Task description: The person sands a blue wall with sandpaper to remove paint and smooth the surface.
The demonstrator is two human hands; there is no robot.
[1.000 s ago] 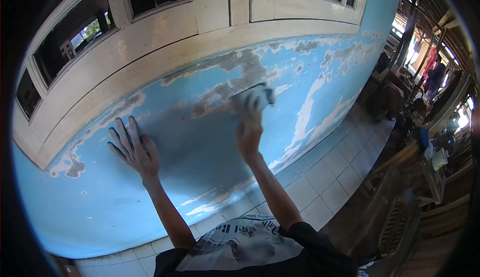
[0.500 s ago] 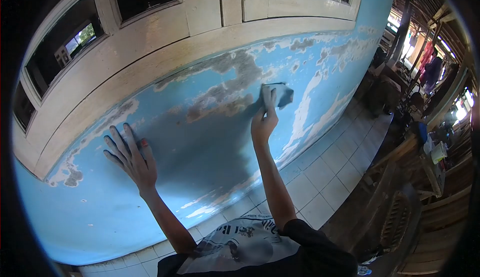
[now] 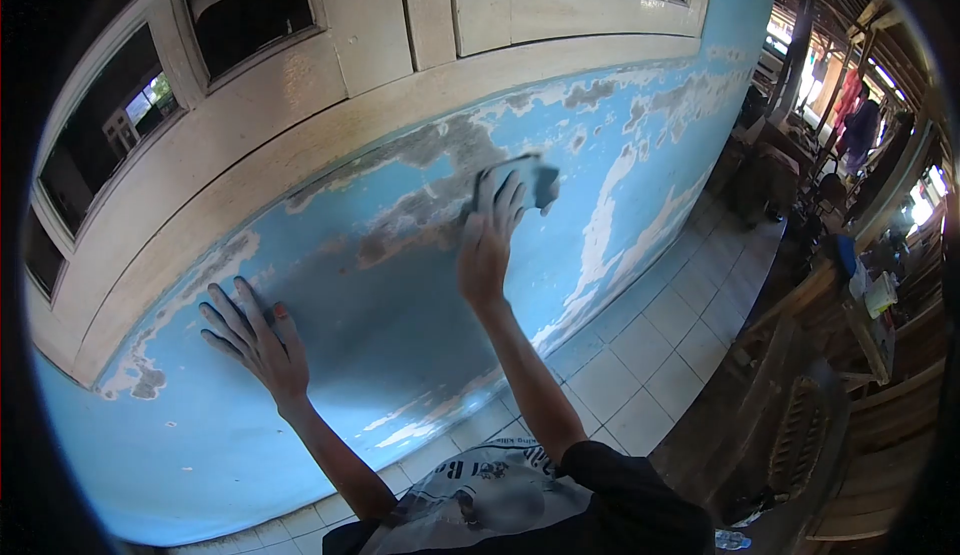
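Note:
A light-blue painted wall [image 3: 580, 245] curves across the view, its paint worn through to white and grey patches [image 3: 470, 143] beneath the window frame. My right hand [image 3: 486, 250] presses a folded, dust-covered sheet of sandpaper [image 3: 545, 187] against the wall beside the grey patch. The fingers lie over the sheet, and its right part sticks out past them. Lower left, my left hand [image 3: 258, 343] rests on the blue paint with fingers spread and holds nothing. Grey dust coats its fingers.
Above the worn paint runs a cream wooden window frame [image 3: 370, 75] with dark panes. White floor tiles [image 3: 640, 385] meet the wall's foot. On the right are a dark wooden bench [image 3: 800, 435], a pale bucket [image 3: 880, 295] and hanging cloths [image 3: 858, 135]. A plastic bottle [image 3: 732, 540] lies at the bottom.
My right hand has slid a little left along the wall with the sandpaper, its fingers now flatter over the sheet. The view has shifted slightly; my left hand stays on about the same spot.

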